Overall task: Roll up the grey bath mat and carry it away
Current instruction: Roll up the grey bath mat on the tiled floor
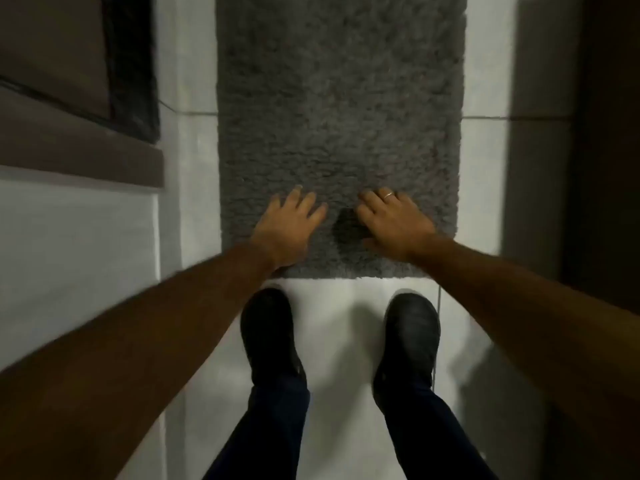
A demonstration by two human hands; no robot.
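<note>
Shaggy grey bath mat [341, 109] lies flat on white tile floor [346, 327]. Left hand [289, 226] and right hand [393, 225] rest palm-down near its straight near edge, fingers loosely spread.

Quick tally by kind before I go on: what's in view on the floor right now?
Grey bath mat: 1, flat, not rolled
Hands: 2, left hand and right hand, spread flat on the near end
Black shoes: 2, left shoe, right shoe, on white tile
Ring: 1, right hand
Total: 6
</note>
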